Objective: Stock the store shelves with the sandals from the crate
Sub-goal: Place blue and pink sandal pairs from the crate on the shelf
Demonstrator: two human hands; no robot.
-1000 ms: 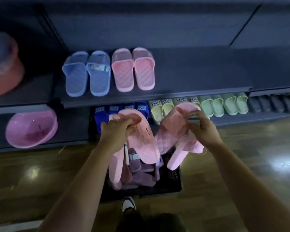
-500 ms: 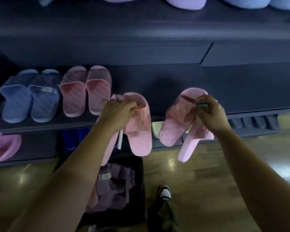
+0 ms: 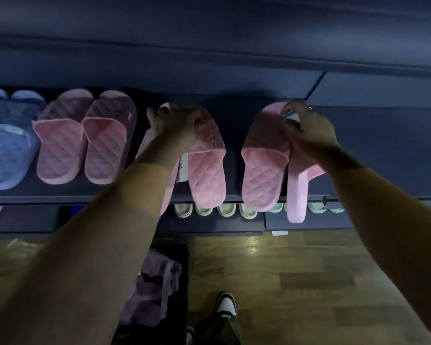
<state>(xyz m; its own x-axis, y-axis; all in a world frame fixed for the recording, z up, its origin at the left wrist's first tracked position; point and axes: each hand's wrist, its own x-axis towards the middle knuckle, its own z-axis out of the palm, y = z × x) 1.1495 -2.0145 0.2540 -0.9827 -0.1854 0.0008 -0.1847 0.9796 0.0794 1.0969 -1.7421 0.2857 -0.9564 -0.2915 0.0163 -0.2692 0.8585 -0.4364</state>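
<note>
Left grip (image 3: 174, 125) and right grip (image 3: 309, 131) each clutch pink sandals (image 3: 207, 175) at the shelf (image 3: 85, 194)

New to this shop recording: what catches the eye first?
The left hand and the right hand each hold a pair of pink sandals up at the dark shelf, centre. Left of them, a pink pair and a blue pair lie on that shelf; a crate of purple sandals stands on the floor below.
</note>
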